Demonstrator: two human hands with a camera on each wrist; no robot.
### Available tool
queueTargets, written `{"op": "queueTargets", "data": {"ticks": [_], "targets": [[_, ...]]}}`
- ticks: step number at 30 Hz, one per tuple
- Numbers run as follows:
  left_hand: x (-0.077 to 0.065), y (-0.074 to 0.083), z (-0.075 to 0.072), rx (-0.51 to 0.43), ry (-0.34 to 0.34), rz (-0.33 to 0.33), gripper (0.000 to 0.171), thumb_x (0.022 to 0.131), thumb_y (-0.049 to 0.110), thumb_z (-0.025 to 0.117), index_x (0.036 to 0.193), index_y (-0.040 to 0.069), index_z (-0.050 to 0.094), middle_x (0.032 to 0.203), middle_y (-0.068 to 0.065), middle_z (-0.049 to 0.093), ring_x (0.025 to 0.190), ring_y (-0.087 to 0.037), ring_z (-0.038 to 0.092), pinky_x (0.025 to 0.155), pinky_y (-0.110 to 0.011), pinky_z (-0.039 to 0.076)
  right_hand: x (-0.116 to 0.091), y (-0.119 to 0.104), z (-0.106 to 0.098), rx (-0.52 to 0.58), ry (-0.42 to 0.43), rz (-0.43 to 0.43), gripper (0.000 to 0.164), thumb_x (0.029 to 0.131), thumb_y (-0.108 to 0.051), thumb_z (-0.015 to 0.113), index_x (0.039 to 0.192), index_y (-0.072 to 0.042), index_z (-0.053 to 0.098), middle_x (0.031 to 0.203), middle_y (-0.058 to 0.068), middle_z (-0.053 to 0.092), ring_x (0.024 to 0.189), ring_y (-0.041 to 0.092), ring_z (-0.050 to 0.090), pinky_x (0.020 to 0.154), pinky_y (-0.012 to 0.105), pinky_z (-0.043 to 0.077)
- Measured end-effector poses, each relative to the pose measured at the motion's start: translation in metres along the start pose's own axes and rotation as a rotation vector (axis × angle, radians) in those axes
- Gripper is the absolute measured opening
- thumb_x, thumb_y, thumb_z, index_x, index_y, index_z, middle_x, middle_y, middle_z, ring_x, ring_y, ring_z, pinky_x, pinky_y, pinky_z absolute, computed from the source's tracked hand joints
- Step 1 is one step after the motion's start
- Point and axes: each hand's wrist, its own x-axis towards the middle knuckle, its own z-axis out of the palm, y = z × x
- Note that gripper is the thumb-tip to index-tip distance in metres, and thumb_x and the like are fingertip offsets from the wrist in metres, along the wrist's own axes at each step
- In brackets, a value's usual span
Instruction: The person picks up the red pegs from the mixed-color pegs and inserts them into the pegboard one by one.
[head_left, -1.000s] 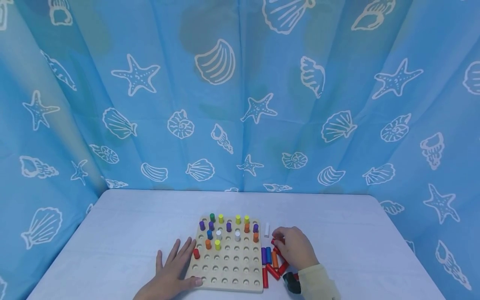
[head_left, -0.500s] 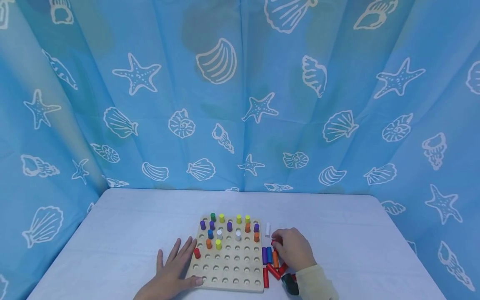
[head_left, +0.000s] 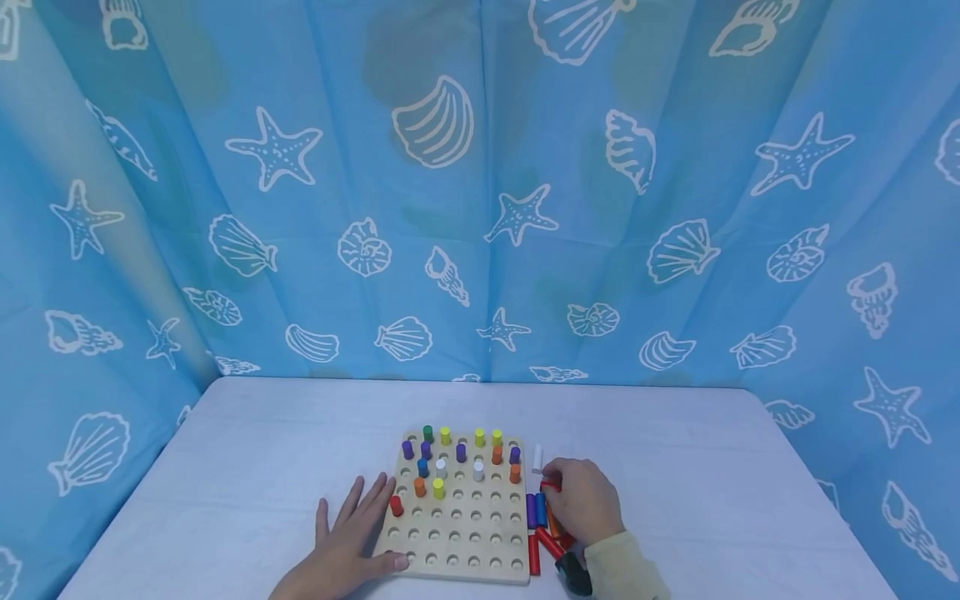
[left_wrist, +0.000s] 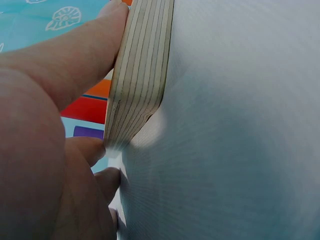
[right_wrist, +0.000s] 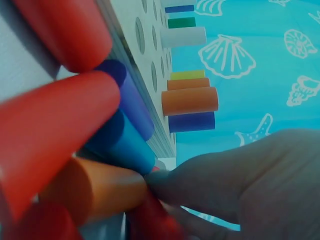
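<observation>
A square wooden pegboard [head_left: 442, 543] lies on the table, with rows of holes and several coloured pegs upright toward its far side. My left hand [head_left: 337, 546] rests along the board's left edge, fingers spread, the thumb on its near left corner. In the left wrist view its thumb and fingertips touch the board's layered side [left_wrist: 142, 60]. To the right of the board, my right hand [head_left: 588, 500] has thumb and fingertips on a red peg [right_wrist: 155, 215] among the loose pegs, partly hidden by the hand. Close by lie a blue peg [head_left: 541, 510] and an orange peg [right_wrist: 107, 187].
Beside the board's right edge lie a purple peg [head_left: 532, 511] and a red peg [head_left: 534, 554]. A white peg [head_left: 537, 458] lies farther back. A dark object [head_left: 573, 573] sits at the right wrist. Behind the white table [head_left: 262, 450] hangs a blue shell-patterned curtain [head_left: 450, 208].
My right hand has shifted slightly toward me, among the loose pegs, covering more of the orange and red ones. The left hand stays on the board.
</observation>
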Motion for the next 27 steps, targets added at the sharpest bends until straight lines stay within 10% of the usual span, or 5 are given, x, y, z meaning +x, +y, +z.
{"op": "queueTargets", "data": {"ticks": [27], "targets": [[0.002, -0.0024, 0.0017, 0.005, 0.008, 0.0, 0.11, 0.077, 0.065, 0.075, 0.161, 0.016, 0.025, 0.166, -0.012, 0.02, 0.153, -0.042, -0.005, 0.106, -0.072, -0.022, -0.0033, -0.0034, -0.0025, 0.002, 0.063, -0.103, 0.025, 0.087, -0.021, 0.081, 0.111, -0.014, 0.077, 0.095, 0.001, 0.071, 0.083, 0.016, 0.059, 0.085, 0.044, 0.058]]}}
